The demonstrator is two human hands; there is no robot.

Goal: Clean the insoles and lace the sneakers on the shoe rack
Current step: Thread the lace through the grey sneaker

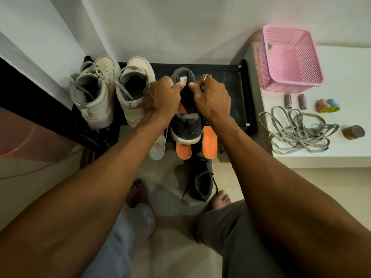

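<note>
Dark sneaker [185,134] stands on the top shelf of the shoe rack [230,77], heel toward the person, toe toward the wall, just right of a pair of beige sneakers [94,91].

Left hand [162,97] and right hand [212,99] sit close together, one on each side of the shoe's opening, fingers curled and clamped on the upper near the tongue [183,76]. Judgement: the grip spreads the opening, either to seat the insole or to work the eyelets. Whether a lace is pinched, cannot tell.

An orange insole [183,109] shows inside the shoe. Two more orange insoles [209,143] and a white insole [157,147] stick out from under it on a lower level, probably parked there within reach. A second dark sneaker [200,183] lies on the floor.

Grey laces [297,131] lie in a loose heap on the white table [341,157] to the right, near two batteries [288,100] and a pink basket [289,59]. Judgement: lacing supply, staged beside the rack.

Writing: a small pale label on the tongue, too small to read. Battery print unreadable.
</note>
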